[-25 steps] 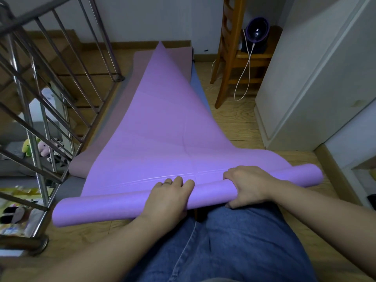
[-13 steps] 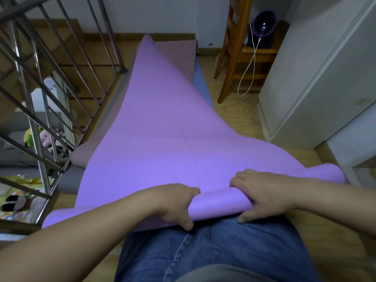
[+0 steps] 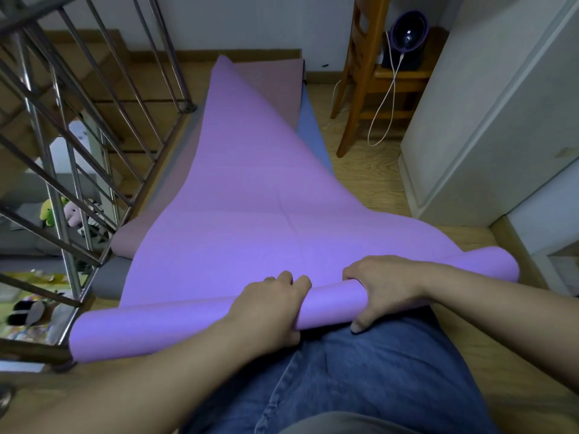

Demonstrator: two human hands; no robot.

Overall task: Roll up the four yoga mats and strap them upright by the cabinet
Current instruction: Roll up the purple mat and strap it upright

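A purple yoga mat lies across the floor in front of me, its near end wound into a roll above my knees. My left hand grips the middle of that roll, fingers curled over its top. Just to the right, my right hand also grips the roll, thumb underneath. The mat's far end is lifted and twisted to a point. Under it lie a pink mat, a blue mat and a grey mat, all flat. A tall white cabinet stands at the right.
A metal stair railing runs along the left, with toys on the level below. A wooden chair holding a small dark fan and a white cable stands at the back right. Bare wooden floor shows between the mats and the cabinet.
The roll has turned forward and grown thicker. My left hand has come from under the roll's front back onto its top. The view shifted slightly.
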